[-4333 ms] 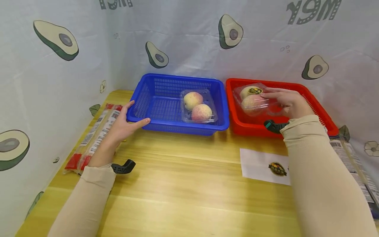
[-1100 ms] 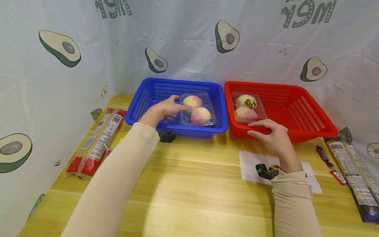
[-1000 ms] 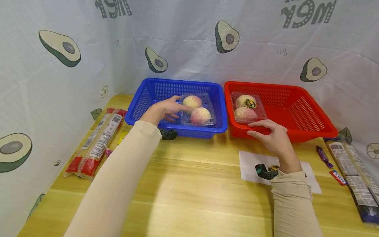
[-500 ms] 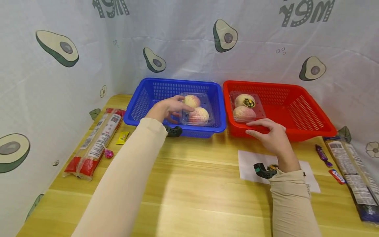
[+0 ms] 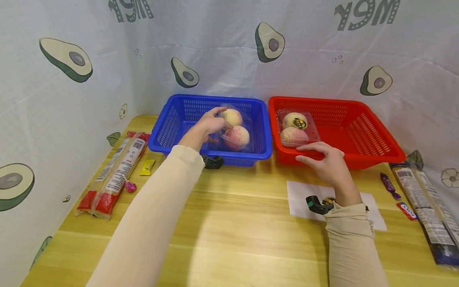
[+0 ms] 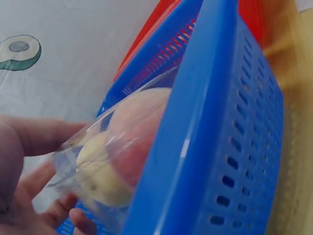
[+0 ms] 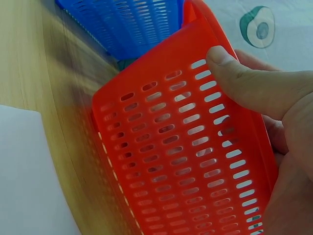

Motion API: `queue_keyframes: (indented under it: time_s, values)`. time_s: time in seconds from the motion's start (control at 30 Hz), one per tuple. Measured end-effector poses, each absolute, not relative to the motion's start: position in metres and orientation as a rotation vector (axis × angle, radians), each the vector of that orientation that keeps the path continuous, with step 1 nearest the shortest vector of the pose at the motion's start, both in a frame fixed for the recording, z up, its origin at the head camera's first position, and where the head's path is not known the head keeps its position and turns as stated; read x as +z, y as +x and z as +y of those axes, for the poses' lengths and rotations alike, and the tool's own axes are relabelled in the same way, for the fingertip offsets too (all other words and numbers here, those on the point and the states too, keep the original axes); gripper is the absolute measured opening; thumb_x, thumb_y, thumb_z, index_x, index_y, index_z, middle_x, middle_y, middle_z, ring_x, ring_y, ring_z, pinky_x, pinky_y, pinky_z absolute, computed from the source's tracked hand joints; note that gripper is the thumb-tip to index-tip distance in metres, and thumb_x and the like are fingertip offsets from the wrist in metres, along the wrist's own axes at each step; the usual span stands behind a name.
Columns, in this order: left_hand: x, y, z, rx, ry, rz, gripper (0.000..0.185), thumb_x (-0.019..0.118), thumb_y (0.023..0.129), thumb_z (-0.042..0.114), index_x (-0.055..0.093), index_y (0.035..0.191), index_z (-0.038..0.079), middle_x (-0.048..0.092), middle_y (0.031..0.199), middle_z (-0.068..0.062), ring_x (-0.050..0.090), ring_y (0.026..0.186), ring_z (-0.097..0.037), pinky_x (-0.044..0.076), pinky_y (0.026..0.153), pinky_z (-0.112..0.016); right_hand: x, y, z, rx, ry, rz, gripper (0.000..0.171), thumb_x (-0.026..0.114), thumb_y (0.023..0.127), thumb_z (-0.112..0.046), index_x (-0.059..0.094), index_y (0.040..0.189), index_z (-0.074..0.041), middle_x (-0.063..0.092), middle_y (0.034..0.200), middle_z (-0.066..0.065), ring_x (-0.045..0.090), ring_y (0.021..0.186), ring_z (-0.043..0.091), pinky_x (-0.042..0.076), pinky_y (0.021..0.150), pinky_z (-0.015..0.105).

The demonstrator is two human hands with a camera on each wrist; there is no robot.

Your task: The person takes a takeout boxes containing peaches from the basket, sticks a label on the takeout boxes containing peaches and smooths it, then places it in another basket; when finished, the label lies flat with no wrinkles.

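Note:
My left hand point(image 5: 211, 124) reaches into the blue basket point(image 5: 244, 157) and grips one end of a clear plastic clamshell box point(image 6: 98, 132) with two peaches point(image 5: 237, 138) in it. The box sits tilted, its gripped end raised, partly hidden behind the basket's wall in the left wrist view. My right hand point(image 5: 324, 159) pinches the front rim of the red basket point(image 5: 362, 161), thumb on the outer wall and fingers over the inside. In that basket's left part lies another clear box of two peaches point(image 5: 294, 136), one behind a black-and-yellow sticker.
A white paper with a round logo point(image 5: 297, 199) lies before the red basket. Noodle packs point(image 5: 118, 171) flank the left side, near yellow point(image 5: 147, 167) and pink point(image 5: 130, 186) sweets. Purple point(image 5: 389, 185) and red point(image 5: 407, 210) sweets lie by another long pack point(image 5: 426, 203).
My left hand has taken hold of the peach box in the blue basket and tilted it up. Earlier, my right hand set its peach box down in the red basket and moved to the rim.

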State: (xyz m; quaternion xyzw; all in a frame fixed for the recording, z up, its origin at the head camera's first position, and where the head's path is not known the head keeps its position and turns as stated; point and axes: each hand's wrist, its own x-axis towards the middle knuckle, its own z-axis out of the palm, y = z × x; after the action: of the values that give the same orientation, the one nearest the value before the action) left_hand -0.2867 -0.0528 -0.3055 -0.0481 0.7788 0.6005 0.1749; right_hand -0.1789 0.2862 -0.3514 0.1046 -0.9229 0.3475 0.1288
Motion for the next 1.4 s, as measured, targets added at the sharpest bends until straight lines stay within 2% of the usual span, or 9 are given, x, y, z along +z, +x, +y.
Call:
queue_keyframes:
  time_s: [0.13, 0.23, 0.4, 0.57, 0.73, 0.9, 1.07, 1.23, 1.4]
  values:
    - [-0.302, -0.286, -0.052, 1.838, -0.257, 2.186, 0.062, 0.068, 0.092, 0.014, 0.050, 0.149, 0.029, 0.046, 0.150, -0.002, 0.045, 0.132, -0.026, 0.051, 0.092, -0.051, -0.352, -0.179, 0.286, 1.013, 0.304, -2.684, 0.027, 0.078, 0.090, -0.020, 0.075, 0.114, -0.007, 0.067, 0.118, 0.021, 0.053, 0.117, 0.044, -0.002, 0.108, 0.070]
    - [-0.299, -0.285, -0.054, 1.920, -0.301, 2.184, 0.055, 0.065, 0.093, 0.013, 0.055, 0.146, 0.022, 0.049, 0.148, -0.003, 0.048, 0.128, -0.026, 0.053, 0.089, -0.049, -0.351, -0.179, 0.286, 1.013, 0.303, -2.680, 0.027, 0.078, 0.090, -0.020, 0.075, 0.114, -0.006, 0.066, 0.118, 0.021, 0.053, 0.117, 0.044, -0.001, 0.107, 0.070]
    - [-0.290, -0.282, -0.060, 2.009, -0.299, 2.187, 0.049, 0.063, 0.094, 0.014, 0.059, 0.143, 0.021, 0.051, 0.145, -0.003, 0.049, 0.126, -0.024, 0.056, 0.085, -0.043, -0.351, -0.180, 0.286, 1.015, 0.308, -2.674, 0.028, 0.079, 0.090, -0.021, 0.075, 0.114, -0.007, 0.067, 0.117, 0.021, 0.053, 0.116, 0.044, 0.002, 0.105, 0.070]
    - [-0.270, -0.270, -0.072, 2.072, -0.143, 2.215, 0.041, 0.065, 0.096, 0.016, 0.065, 0.136, 0.023, 0.055, 0.142, 0.002, 0.048, 0.128, -0.019, 0.053, 0.090, -0.044, -0.351, -0.181, 0.286, 1.014, 0.291, -2.684, 0.028, 0.079, 0.089, -0.020, 0.075, 0.114, -0.008, 0.067, 0.117, 0.019, 0.054, 0.115, 0.041, 0.005, 0.105, 0.068]
    - [-0.246, -0.250, -0.080, 2.149, 0.032, 2.208, 0.027, 0.067, 0.097, 0.015, 0.072, 0.124, 0.018, 0.064, 0.128, 0.003, 0.052, 0.124, -0.014, 0.051, 0.093, -0.048, -0.349, -0.181, 0.287, 1.015, 0.266, -2.703, 0.029, 0.079, 0.089, -0.020, 0.075, 0.115, -0.008, 0.066, 0.119, 0.019, 0.053, 0.116, 0.041, 0.006, 0.106, 0.067]
    - [-0.237, -0.219, -0.081, 2.163, 0.233, 2.143, 0.025, 0.068, 0.097, 0.013, 0.071, 0.121, 0.011, 0.065, 0.127, 0.000, 0.057, 0.118, -0.018, 0.056, 0.086, -0.045, -0.349, -0.180, 0.287, 1.021, 0.257, -2.701, 0.028, 0.079, 0.089, -0.020, 0.075, 0.115, -0.008, 0.066, 0.119, 0.019, 0.053, 0.117, 0.042, 0.003, 0.107, 0.067]
    - [-0.261, -0.186, -0.083, 2.063, 0.333, 2.040, 0.026, 0.067, 0.097, 0.010, 0.069, 0.122, 0.006, 0.063, 0.127, -0.008, 0.065, 0.101, -0.025, 0.059, 0.079, -0.040, -0.352, -0.180, 0.288, 1.034, 0.289, -2.684, 0.028, 0.079, 0.090, -0.020, 0.075, 0.114, -0.007, 0.067, 0.117, 0.021, 0.053, 0.115, 0.043, 0.003, 0.106, 0.069]
    - [-0.302, -0.161, -0.088, 1.985, 0.387, 1.937, 0.029, 0.065, 0.095, 0.005, 0.066, 0.124, -0.002, 0.060, 0.127, -0.016, 0.067, 0.092, -0.025, 0.060, 0.078, -0.040, -0.352, -0.180, 0.287, 1.039, 0.316, -2.681, 0.028, 0.079, 0.090, -0.022, 0.076, 0.114, -0.007, 0.067, 0.117, 0.020, 0.054, 0.114, 0.042, 0.008, 0.102, 0.069]
    - [-0.342, -0.154, -0.083, 1.941, 0.482, 1.984, 0.028, 0.068, 0.092, 0.005, 0.068, 0.119, -0.003, 0.062, 0.126, -0.013, 0.061, 0.101, -0.023, 0.057, 0.080, -0.035, -0.350, -0.180, 0.288, 1.024, 0.282, -2.689, 0.028, 0.079, 0.089, -0.022, 0.076, 0.114, -0.009, 0.067, 0.118, 0.017, 0.054, 0.115, 0.039, 0.008, 0.104, 0.067]
